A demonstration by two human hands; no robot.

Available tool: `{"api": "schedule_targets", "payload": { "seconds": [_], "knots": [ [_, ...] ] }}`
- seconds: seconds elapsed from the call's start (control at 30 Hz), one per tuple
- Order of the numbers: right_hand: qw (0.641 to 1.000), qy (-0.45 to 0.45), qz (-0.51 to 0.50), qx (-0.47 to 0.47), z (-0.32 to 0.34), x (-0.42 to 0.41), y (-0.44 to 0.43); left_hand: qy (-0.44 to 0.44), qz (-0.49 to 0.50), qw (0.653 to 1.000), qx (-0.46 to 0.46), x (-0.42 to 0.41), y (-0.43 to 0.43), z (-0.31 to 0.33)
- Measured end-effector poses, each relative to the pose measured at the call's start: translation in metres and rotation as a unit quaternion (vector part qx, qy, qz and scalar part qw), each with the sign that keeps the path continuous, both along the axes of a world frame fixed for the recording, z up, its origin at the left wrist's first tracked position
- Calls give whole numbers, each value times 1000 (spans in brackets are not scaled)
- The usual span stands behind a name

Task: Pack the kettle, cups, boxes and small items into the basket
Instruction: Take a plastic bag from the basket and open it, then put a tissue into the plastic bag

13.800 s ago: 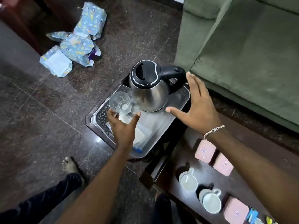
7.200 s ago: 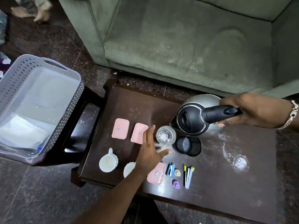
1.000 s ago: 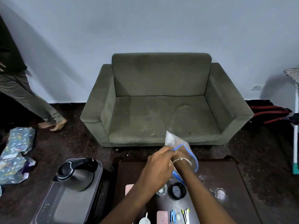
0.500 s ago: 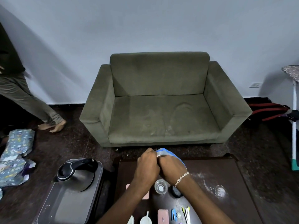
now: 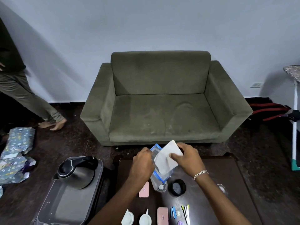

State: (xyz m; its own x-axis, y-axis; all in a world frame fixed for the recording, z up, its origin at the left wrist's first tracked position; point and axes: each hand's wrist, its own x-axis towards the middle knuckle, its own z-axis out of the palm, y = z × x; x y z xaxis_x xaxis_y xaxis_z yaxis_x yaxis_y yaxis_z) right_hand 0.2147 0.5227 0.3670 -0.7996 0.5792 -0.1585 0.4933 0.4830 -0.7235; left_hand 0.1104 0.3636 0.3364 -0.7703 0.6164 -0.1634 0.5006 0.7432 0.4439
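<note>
**A:** ok, head cam, what step are we on? Kettle (image 5: 76, 173) is already sitting in the basket (image 5: 65, 207) off to the left, so that bit's done.

**B:** yeah, looks like the small-items part now. Left hand (image 5: 142, 164) is pinching the blue-edged mouth of a clear bag (image 5: 159, 173), right hand (image 5: 189, 158) is gripping a flat white card (image 5: 168, 157) that's half in the bag. Can't tell if it's going in or coming out.

**A:** and the rest?

**B:** all out on the dark surface (image 5: 227, 179): pink boxes (image 5: 144, 190), white cups (image 5: 145, 219), a glass (image 5: 160, 187), the black base (image 5: 177, 187), clips (image 5: 173, 212).

**A:** so next?

**B:** my guess: sort the card, seal the bag, carry it left and drop it beside the kettle.
</note>
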Motion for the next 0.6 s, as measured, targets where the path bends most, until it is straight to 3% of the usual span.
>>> {"api": "schedule_targets", "payload": {
  "seconds": [0.17, 0.33, 0.6],
  "knots": [
    [997, -39, 49, 51, 16, 5, 27, -3, 4, 1000, -11, -4, -1, -10],
    [999, -13, 44, 7, 15, 21, 56, -17, 15, 1000, -5, -11, -4, -26],
    [998, -50, -9, -45, -78, 55, 85, -41, 22, 999, 2, -16, -10, -71]
  ]
}}
